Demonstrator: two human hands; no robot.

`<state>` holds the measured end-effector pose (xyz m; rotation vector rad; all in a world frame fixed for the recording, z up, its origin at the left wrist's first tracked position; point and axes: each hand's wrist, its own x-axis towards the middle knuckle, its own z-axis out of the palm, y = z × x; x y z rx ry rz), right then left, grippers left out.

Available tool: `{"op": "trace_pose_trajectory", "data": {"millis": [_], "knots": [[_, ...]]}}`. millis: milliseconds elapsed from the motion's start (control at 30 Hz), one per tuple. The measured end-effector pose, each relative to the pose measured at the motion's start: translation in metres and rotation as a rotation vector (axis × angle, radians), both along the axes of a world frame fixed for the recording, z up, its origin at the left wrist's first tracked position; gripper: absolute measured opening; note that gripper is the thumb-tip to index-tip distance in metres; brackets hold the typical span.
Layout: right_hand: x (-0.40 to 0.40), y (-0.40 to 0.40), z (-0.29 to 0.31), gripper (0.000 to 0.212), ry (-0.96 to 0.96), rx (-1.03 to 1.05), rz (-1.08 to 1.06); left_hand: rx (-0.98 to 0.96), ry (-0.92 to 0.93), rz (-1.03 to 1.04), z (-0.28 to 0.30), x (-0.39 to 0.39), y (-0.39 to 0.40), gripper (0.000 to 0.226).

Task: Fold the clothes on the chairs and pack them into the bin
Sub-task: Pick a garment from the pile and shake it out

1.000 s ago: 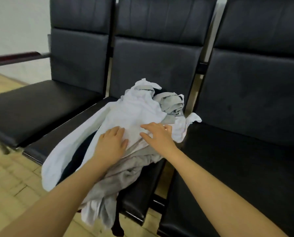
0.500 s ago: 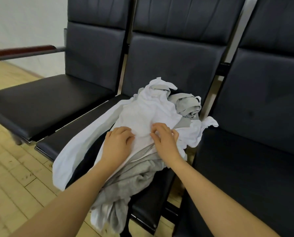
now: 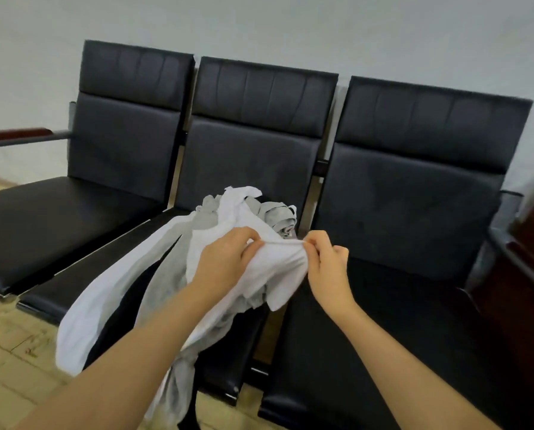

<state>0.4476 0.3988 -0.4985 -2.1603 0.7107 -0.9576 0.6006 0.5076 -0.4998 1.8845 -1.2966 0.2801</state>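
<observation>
Lifting now: left hand [image 3: 225,262] and right hand [image 3: 324,268], flat a second ago, both pinch the white shirt [image 3: 278,262] above the middle chair [image 3: 247,169], 12 o'clock. Folding begins; bin unseen.

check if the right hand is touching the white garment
Touching. The head view shows the right hand pinching the stretched edge of the white garment between thumb and fingertips, with the left hand holding the same edge.

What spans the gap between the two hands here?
In the head view, a taut edge of the white garment stretches between the left hand and right hand.
</observation>
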Motion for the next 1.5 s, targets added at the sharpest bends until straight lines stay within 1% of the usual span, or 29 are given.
{"op": "trace_pose_trajectory", "data": {"millis": [100, 233, 367, 433, 500, 633, 767, 833, 900, 1000, 1067, 1133, 1200, 1233, 1300, 1367, 1400, 1500], "knots": [[-0.042, 0.007, 0.015, 0.030, 0.004, -0.058, -0.090, -0.041, -0.094, -0.110, 0.017, -0.022, -0.004, 0.024], [-0.092, 0.009, 0.031, 0.026, -0.070, -0.155, -0.251, -0.161, -0.271, -0.294, 0.040, -0.063, -0.008, 0.041], [-0.140, 0.022, 0.063, 0.030, -0.093, -0.272, -0.397, -0.346, -0.408, -0.340, 0.074, -0.100, -0.018, 0.036], [-0.160, 0.027, 0.080, 0.027, -0.119, -0.343, -0.459, -0.414, -0.433, -0.362, 0.090, -0.117, -0.021, 0.040], [-0.178, 0.028, 0.094, 0.022, -0.136, -0.417, -0.505, -0.448, -0.444, -0.384, 0.104, -0.133, -0.022, 0.038], [-0.206, 0.025, 0.110, 0.011, -0.146, -0.532, -0.541, -0.455, -0.446, -0.385, 0.118, -0.158, -0.029, 0.033], [-0.218, 0.009, 0.098, 0.010, -0.102, -0.512, -0.540, -0.412, -0.404, -0.402, 0.105, -0.170, -0.047, 0.030], [-0.219, -0.005, 0.081, 0.011, -0.067, -0.445, -0.529, -0.367, -0.365, -0.402, 0.084, -0.171, -0.061, 0.029], [-0.217, -0.017, 0.059, 0.011, -0.029, -0.344, -0.516, -0.291, -0.314, -0.363, 0.057, -0.170, -0.075, 0.036], [-0.211, -0.027, 0.021, 0.010, 0.034, -0.092, -0.427, -0.164, -0.273, -0.288, 0.018, -0.165, -0.092, 0.043], [-0.207, -0.031, -0.008, 0.009, 0.097, 0.041, -0.349, -0.051, -0.245, -0.238, -0.008, -0.154, -0.100, 0.037], [-0.206, -0.033, -0.036, 0.018, 0.173, 0.116, -0.307, 0.060, -0.214, -0.181, -0.031, -0.142, -0.103, 0.027], [-0.207, -0.029, -0.062, 0.029, 0.271, 0.184, -0.282, 0.188, -0.251, -0.137, -0.053, -0.137, -0.098, 0.024], [-0.209, -0.025, -0.073, 0.034, 0.335, 0.199, -0.259, 0.247, -0.305, -0.146, -0.064, -0.137, -0.096, 0.027], [-0.212, -0.014, -0.091, 0.042, 0.474, 0.184, -0.210, 0.340, -0.378, -0.254, -0.080, -0.146, -0.086, 0.045], [-0.213, -0.005, -0.109, 0.048, 0.582, 0.145, -0.186, 0.503, -0.351, -0.349, -0.089, -0.161, -0.073, 0.058], [-0.214, 0.000, -0.118, 0.051, 0.631, 0.135, -0.184, 0.604, -0.318, -0.370, -0.097, -0.166, -0.066, 0.058], [-0.216, 0.007, -0.142, 0.054, 0.748, 0.118, -0.208, 0.817, -0.293, -0.381, -0.119, -0.170, -0.048, 0.057]]}}
